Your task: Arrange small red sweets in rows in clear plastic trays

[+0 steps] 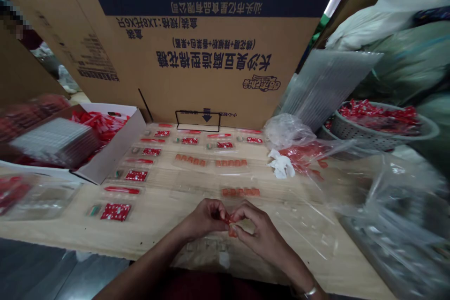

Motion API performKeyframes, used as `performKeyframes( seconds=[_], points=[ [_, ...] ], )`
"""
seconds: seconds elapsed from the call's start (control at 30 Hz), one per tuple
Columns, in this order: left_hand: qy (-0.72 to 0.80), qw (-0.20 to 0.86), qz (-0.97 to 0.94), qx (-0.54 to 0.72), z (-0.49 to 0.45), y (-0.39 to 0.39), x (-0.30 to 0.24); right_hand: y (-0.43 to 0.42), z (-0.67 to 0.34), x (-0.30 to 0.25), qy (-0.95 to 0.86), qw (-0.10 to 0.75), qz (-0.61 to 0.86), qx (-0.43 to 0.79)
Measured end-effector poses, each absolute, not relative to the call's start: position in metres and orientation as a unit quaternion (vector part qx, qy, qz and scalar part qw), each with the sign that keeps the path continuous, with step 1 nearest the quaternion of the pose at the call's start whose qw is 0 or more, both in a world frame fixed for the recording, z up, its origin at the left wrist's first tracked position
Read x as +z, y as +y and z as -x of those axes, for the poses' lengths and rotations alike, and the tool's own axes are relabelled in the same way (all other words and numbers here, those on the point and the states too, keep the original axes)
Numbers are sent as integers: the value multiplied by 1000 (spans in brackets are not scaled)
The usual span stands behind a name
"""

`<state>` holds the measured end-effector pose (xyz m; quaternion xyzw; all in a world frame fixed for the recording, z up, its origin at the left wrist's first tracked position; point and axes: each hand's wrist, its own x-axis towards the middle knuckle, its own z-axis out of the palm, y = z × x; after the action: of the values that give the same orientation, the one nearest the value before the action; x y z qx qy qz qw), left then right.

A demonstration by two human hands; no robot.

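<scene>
At the front middle of the table, my left hand (206, 218) and my right hand (258, 229) meet with fingertips pinched on small orange-red pieces (232, 231), possibly gummy candy. The fingers partly hide them. Below the hands lies a clear plastic tray (204, 248), its contents hard to make out. Just beyond them, a clear tray holds a row of orange pieces (241, 192). Farther back are two similar rows of orange pieces (190, 160). To the left, several clear trays each carry a red dotted packet (115, 212) and a red stick-like item (122, 190).
A large printed carton (211, 89) walls off the back. At left stands a white box (116, 150) with red items and stacked clear trays (56, 140). On the right are a plastic bag with orange pieces (302, 152), crumpled white tissue (281, 165) and a grey basket (376, 131) of red packets.
</scene>
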<state>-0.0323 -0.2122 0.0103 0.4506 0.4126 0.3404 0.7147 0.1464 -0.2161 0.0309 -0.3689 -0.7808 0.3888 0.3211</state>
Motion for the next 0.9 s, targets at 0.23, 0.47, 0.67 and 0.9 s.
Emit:
performKeyframes(
  seconds=[0.23,0.47,0.67,0.9],
  points=[
    [471,582,-572,335,43,-230,23,-219,-140,28,-818,298,352,343],
    [443,505,-639,375,43,-238,29,-229,-128,19,-809,315,423,259],
    [409,571,-602,380,48,-251,32,-219,-151,9,-690,400,552,243],
    [470,410,-648,437,47,-246,38,-226,-136,31,-718,400,479,308]
  ],
)
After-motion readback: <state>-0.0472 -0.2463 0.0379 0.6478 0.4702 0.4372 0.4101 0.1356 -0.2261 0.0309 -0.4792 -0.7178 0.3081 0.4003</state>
